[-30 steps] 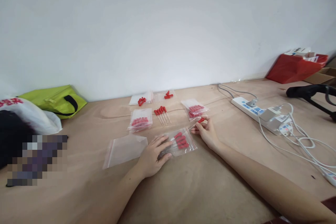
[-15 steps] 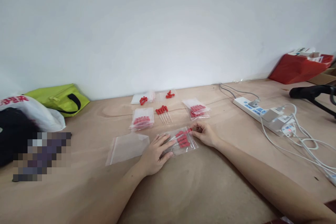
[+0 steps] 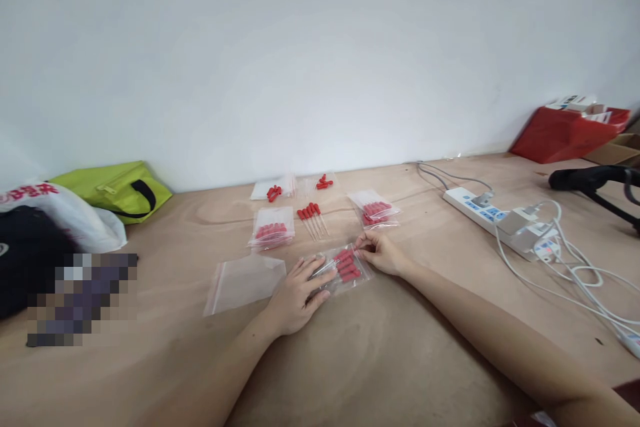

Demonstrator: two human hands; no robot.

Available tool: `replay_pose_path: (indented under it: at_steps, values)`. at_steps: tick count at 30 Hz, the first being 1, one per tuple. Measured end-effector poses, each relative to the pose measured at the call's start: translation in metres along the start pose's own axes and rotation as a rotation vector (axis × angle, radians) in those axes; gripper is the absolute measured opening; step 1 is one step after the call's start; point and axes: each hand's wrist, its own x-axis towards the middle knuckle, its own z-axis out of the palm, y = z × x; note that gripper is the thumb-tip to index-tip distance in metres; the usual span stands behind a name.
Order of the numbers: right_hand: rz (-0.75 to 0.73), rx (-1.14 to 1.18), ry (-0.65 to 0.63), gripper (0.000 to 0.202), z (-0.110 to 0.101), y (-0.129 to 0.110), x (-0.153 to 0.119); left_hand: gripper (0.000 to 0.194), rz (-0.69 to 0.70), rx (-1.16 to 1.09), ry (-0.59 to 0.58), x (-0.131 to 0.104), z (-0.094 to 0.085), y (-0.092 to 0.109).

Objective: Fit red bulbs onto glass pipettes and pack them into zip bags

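Flat on the table lies a clear zip bag [image 3: 367, 273] holding several droppers with red bulbs [image 3: 349, 268]. My left hand [image 3: 303, 290] rests on its left part, fingers stretched out and pressing it down. At the bag's right end, my right hand [image 3: 383, 253] pinches a red-bulbed dropper by its bulb end at the mouth; the fingertips partly hide it. Behind the bag, several loose droppers [image 3: 311, 212] lie side by side, bulbs pointing away. An unfilled zip bag [image 3: 245, 283] lies left of my left hand.
Stacked bags of droppers stand left [image 3: 271, 230] and right [image 3: 373, 207]. Loose red bulbs [image 3: 274, 193] lie on bags near the wall. A power strip [image 3: 470, 207] with cables is on the right, a red bag [image 3: 560, 137] behind it. A green bag [image 3: 117, 190] sits at left.
My right hand has moved slightly left, and the pinched dropper has gone further into the bag. My left hand stays on the bag.
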Motion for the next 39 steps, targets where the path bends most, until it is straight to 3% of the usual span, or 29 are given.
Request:
replay_pose_path:
  at_steps: [6,10,15,17,20,22,26,30,34,39]
  values:
    - [0.028,-0.031,-0.098,0.026,-0.004,-0.003,-0.005,0.039,0.001,-0.009,0.0,0.0,-0.002,0.001]
    - [0.001,-0.088,-0.031,0.026,-0.003,-0.004,-0.004,0.038,-0.005,0.003,-0.021,0.0,-0.001,0.0]
    - [0.008,0.007,-0.154,0.031,-0.008,-0.002,-0.004,0.04,-0.015,0.016,-0.023,-0.001,0.001,-0.001]
    - [0.001,-0.005,-0.126,0.034,-0.011,-0.002,-0.003,0.04,-0.012,0.015,-0.026,-0.001,0.001,-0.001]
    - [-0.041,-0.193,0.052,0.031,-0.013,-0.006,0.002,0.04,-0.005,0.011,-0.027,0.0,0.0,-0.001]
    - [-0.066,-0.362,0.102,0.026,-0.01,-0.011,0.009,0.04,-0.002,0.013,-0.027,0.0,0.0,-0.001]
    - [0.008,-0.513,-0.088,0.015,-0.002,-0.022,0.02,0.039,0.009,0.007,-0.01,0.0,0.001,-0.001]
    - [0.059,-0.377,-0.178,0.021,-0.004,-0.023,0.018,0.041,0.016,-0.021,0.05,-0.003,0.001,0.001]
    - [0.042,-0.079,-0.173,0.034,-0.022,-0.022,0.006,0.038,-0.015,0.029,0.21,-0.004,0.002,0.004]
    - [-0.024,0.08,0.115,0.04,-0.041,-0.028,0.011,0.03,-0.216,0.226,0.406,-0.005,0.001,0.005]
